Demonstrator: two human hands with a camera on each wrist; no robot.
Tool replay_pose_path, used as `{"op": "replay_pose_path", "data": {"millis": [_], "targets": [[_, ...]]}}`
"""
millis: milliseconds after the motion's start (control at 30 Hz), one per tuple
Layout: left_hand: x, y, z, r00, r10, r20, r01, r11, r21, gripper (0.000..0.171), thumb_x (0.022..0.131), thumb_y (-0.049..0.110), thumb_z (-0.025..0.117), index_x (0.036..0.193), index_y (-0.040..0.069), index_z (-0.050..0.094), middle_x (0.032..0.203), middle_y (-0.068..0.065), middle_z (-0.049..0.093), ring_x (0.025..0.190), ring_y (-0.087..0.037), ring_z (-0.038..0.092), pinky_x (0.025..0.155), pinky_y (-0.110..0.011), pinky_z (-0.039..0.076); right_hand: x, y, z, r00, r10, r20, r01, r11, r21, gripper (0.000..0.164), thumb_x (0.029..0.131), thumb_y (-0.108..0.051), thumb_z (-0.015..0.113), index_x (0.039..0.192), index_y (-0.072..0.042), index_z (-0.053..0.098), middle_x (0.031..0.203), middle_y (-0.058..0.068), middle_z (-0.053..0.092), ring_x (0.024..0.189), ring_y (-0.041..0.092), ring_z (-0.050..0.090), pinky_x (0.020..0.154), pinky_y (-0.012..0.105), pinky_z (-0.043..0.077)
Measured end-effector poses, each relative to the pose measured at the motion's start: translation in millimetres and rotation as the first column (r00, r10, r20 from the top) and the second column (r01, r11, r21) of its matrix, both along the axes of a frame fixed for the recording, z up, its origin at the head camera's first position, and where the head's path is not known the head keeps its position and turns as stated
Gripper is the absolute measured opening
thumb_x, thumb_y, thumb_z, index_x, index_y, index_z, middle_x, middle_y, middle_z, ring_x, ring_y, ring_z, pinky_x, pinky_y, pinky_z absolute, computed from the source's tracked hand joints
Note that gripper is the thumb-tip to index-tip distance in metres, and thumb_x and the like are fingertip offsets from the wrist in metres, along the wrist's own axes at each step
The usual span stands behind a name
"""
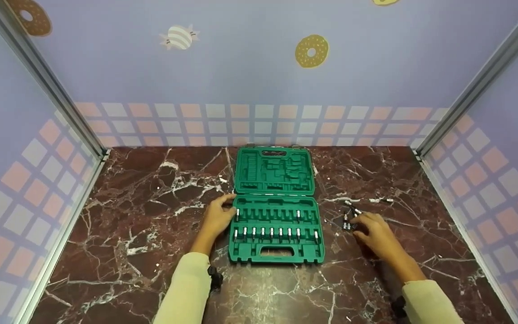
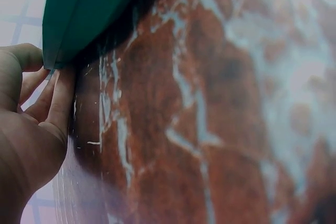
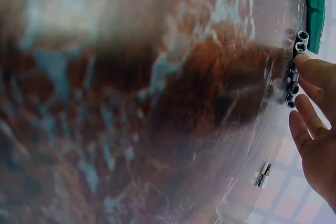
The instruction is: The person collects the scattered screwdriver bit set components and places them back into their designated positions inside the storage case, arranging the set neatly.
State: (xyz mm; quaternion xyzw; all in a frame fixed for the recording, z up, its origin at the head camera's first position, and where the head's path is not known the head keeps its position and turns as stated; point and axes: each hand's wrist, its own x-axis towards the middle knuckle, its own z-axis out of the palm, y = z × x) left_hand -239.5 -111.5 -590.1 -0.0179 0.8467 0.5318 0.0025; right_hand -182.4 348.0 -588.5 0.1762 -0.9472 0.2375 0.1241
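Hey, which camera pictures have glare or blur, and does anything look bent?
Head view: pale sheen on the marbled tabletop in front of the green tool case; left wrist view: washed-out glare and blurred tabletop at right, left hand clearer; right wrist view: glare upper left, tabletop blurred and its edge bowed, sockets near the right hand crisper.

- Soft, even light washes the lilac walls [image 1: 250, 76], while the dark tabletop [image 1: 128, 279] looks dimmer.
- A pale sheen lies on the stone just in front of the green case [image 1: 241, 253].
- Dim shadow gathers beside the right forearm [image 1: 396, 256].
- From the left wrist, white glare blooms at the right, the stone looks soft, and a dark shadow edges the case.
- From the right wrist, glare hazes the upper left, the stone blurs, and the table's edge bows.
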Motion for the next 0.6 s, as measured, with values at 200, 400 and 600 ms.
{"op": "replay_pose_path", "data": {"millis": [200,400,600], "targets": [[0.0,0.0,-0.4,1.000,-0.006,0.001,0.006,1.000,0.025,0.041,0.094,0.004,0.067,0.134,0.009,0.069,0.125,-0.016,0.070,0.104,-0.029,0.070,0.092,-0.044,0.057,-1.7,1.0,-2.3,1.000,-0.007,-0.007,0.007,1.000,0.001,0.027,0.076,0.003,0.086,0.100,-0.005,0.075,0.104,0.011,0.072,0.102,0.039,0.063,0.091,0.057,0.052],[-1.0,-0.6,-2.2,1.000,0.002,-0.001,-0.002,1.000,0.011,0.041,0.094,0.005,0.067,0.134,0.010,0.069,0.125,-0.015,0.070,0.103,-0.028,0.070,0.092,-0.044,0.056,-2.2,0.5,-4.5,0.999,-0.034,0.019,0.034,0.999,-0.027,0.025,0.077,0.002,0.085,0.099,-0.004,0.075,0.105,0.013,0.072,0.108,0.042,0.063,0.097,0.059,0.049],[-0.7,-0.3,-1.3,1.000,0.006,-0.004,-0.006,1.000,0.009,0.041,0.093,0.005,0.067,0.134,0.010,0.070,0.124,-0.014,0.071,0.104,-0.029,0.070,0.093,-0.044,0.056,-0.2,-0.2,-6.0,0.996,-0.077,0.046,0.079,0.996,-0.051,0.023,0.079,-0.001,0.086,0.099,-0.004,0.075,0.100,0.011,0.071,0.098,0.035,0.067,0.088,0.053,0.054]]}}
